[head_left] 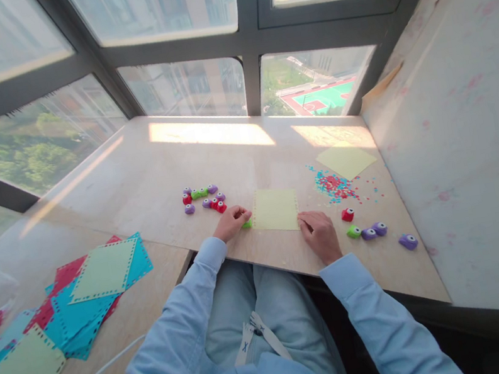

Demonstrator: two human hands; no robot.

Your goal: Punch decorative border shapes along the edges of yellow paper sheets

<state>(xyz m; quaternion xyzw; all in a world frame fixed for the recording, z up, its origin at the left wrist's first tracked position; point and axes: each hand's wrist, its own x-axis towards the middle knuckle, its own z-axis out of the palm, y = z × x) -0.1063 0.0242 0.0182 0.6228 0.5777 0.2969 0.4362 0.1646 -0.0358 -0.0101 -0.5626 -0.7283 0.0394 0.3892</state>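
Observation:
A pale yellow-green paper sheet [275, 209] lies on the marble window ledge [143, 179] in front of me. My left hand [232, 222] is closed over a small green punch [247, 224] at the sheet's left edge. My right hand [319, 236] rests at the sheet's lower right corner with fingers curled, pressing on the corner. A red punch [347, 214] sits just right of that hand.
Several small punches [204, 198] cluster left of the sheet; green and purple ones [368, 232] lie to the right. Red and blue paper bits [336, 186] are scattered near a second sheet [346, 160]. Punched coloured sheets [79, 289] are stacked at left.

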